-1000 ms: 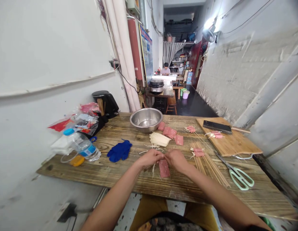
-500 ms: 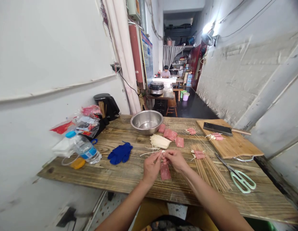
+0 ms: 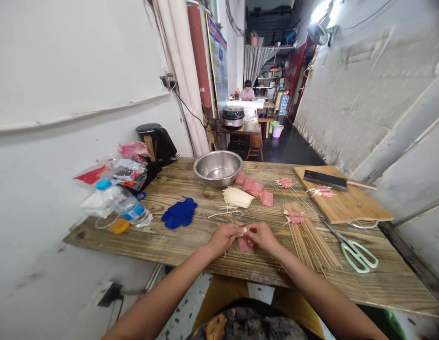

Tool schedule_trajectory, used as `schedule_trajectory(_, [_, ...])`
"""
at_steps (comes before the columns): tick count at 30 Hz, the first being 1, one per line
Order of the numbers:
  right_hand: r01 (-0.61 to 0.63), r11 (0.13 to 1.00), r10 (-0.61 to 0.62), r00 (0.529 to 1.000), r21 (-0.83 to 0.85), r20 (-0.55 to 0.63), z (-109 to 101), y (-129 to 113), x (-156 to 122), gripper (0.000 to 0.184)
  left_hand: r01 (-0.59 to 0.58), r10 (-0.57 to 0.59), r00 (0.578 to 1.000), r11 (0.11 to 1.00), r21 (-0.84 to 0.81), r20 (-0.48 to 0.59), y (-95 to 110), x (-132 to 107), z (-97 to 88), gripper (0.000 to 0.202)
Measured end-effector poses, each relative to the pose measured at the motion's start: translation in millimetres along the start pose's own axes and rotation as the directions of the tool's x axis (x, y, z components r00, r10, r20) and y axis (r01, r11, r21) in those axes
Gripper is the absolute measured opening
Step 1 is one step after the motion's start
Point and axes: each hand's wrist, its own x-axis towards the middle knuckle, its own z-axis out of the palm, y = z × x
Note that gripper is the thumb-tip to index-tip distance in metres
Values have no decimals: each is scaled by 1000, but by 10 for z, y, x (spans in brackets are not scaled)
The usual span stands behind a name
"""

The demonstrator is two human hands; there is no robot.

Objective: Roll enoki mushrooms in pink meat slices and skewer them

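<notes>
My left hand [image 3: 223, 237] and my right hand [image 3: 262, 235] meet over a pink meat slice [image 3: 244, 244] near the front of the wooden table [image 3: 191, 245]. Both pinch a small bunch of white enoki mushrooms [image 3: 244, 231] lying across the slice's top end. Farther back lie a loose pile of enoki mushrooms [image 3: 237, 197] and several more meat slices [image 3: 255, 188]. A spread of bamboo skewers [image 3: 309, 238] lies to the right of my right hand, with a finished meat roll [image 3: 295, 217] on it.
A steel bowl [image 3: 217, 167] stands at the back centre. Blue gloves [image 3: 179, 213] and a water bottle [image 3: 125, 206] lie left, by plastic bags. On the right are a cutting board [image 3: 343, 203] with a cleaver [image 3: 325, 179], and green scissors [image 3: 354, 248]. A person sits far down the corridor.
My hands lifted slightly from the slice half a second ago, then came back down onto it with the enoki bunch. The camera tilted down a little.
</notes>
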Motion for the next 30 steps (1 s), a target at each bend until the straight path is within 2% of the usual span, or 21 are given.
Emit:
schedule_trajectory(2, [83,973,-93,995,-214,-34,-38,24,-18,22,-31,31,999,999,-24,-17,-63,-6,82,31])
schedule_trajectory(5, [223,882,-250,968,-415,-12,-85,33,-73,22,-113,109,992,991,-69,-61,-138,-26,207,30])
schedule_trajectory(10, [356,775,-400,916,-522,31,-117,96,-159,23,-212,211,974,977,-11,-81,-193,-80,280,29])
schedule_trajectory(14, [441,691,-462,879,-573,119,-129,203,-185,21,-169,173,985,981,94,-30,-212,-128,307,28])
schedule_trajectory(18, [487,578,-493,848,-654,195,-132,256,-185,22,-141,161,984,967,211,-79,-243,-171,341,25])
schedule_trajectory(22, [494,456,-495,832,-740,250,-129,257,-194,26,-164,198,971,959,232,-130,-214,-192,340,27])
schedule_trajectory(26, [503,288,-470,816,-815,338,-142,251,-229,22,-181,197,980,937,298,-25,-117,-237,309,34])
schedule_trajectory(30, [563,143,-384,790,-814,478,-172,242,-256,19,-228,226,973,884,407,55,-70,-322,289,32])
